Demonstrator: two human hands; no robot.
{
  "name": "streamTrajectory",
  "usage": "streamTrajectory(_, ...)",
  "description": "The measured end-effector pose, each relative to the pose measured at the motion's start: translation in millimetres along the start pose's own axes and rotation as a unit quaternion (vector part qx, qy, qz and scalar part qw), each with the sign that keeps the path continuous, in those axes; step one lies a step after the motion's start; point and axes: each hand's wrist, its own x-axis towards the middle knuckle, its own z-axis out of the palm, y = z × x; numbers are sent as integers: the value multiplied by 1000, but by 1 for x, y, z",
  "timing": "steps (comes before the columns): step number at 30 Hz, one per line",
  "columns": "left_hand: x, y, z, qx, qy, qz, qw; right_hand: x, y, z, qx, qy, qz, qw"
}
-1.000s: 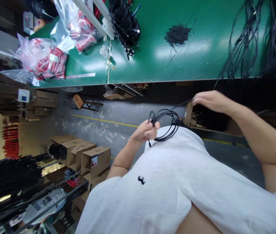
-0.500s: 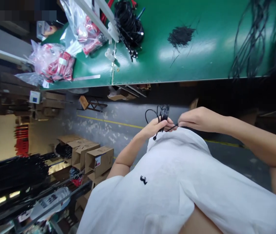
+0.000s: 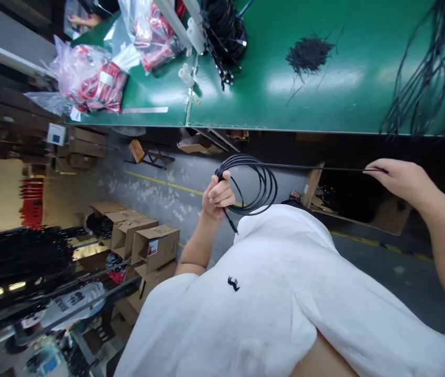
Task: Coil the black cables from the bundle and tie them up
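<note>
My left hand (image 3: 218, 195) is closed around a coil of thin black cable (image 3: 254, 183), held in front of my white shirt (image 3: 285, 293). A plug end of the cable hangs just below that fist. From the coil a straight run of the same cable stretches to the right, under the table edge. My right hand (image 3: 399, 177) pinches that run far out to the right, fingers closed on it. Both hands are below the edge of the green table (image 3: 269, 112).
On the green table lie a bundle of black cables (image 3: 224, 36), a heap of small black ties (image 3: 309, 52), loose black cables (image 3: 426, 68) at the right and plastic bags with red parts (image 3: 92, 84). Cardboard boxes (image 3: 153, 246) stand on the floor at the left.
My right hand has moved from beside the left hand far out to the right, drawing a length of cable taut. The coil in my left hand now hangs open as a wider loop.
</note>
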Motion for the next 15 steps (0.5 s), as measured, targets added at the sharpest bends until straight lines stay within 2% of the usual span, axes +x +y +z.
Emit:
streamTrajectory(3, 10, -1, 7, 15, -20, -5, 1000, -20, -32, 9, -100, -49, -5, 994)
streamTrajectory(6, 27, -17, 8, 101, -57, -38, 993, -43, -83, 11, -195, -70, -105, 973)
streamTrajectory(8, 37, -35, 7, 167, -85, -63, 980, -53, -117, 7, -195, -82, -202, 956)
streamTrajectory(11, 43, -66, 8, 220, -151, -106, 958, -53, -158, -2, -136, -101, -362, 917)
streamTrajectory(13, 40, -83, 10, 233, -207, -127, 942, -45, -175, -10, -120, -83, -398, 906)
streamTrajectory(15, 34, -94, 12, 235, -261, -147, 925, -33, -183, -16, -128, -45, -385, 913)
